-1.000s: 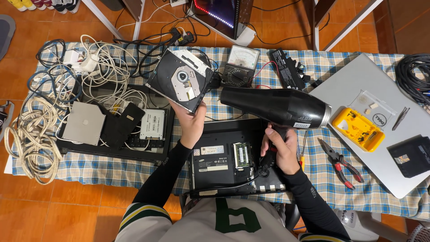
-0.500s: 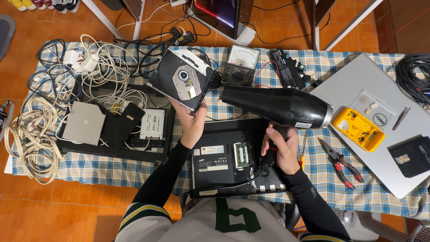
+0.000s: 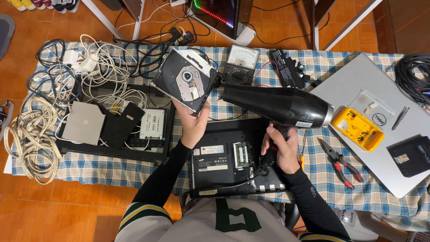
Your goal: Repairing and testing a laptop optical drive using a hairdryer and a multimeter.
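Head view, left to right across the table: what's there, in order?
Coiled beige cable → silver square drive → open optical disc drive in left hand → black hair dryer in right hand → yellow parts tray → black cable coil.

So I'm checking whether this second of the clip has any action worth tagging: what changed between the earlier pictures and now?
Almost nothing. The left hand holds the optical drive tilted up just as before, and the right hand keeps its grip on the black hair dryer, nozzle aimed at the drive. Neither visibly shifted. Nothing was picked up or let go. The opened laptop, pliers and cables lie where they were.
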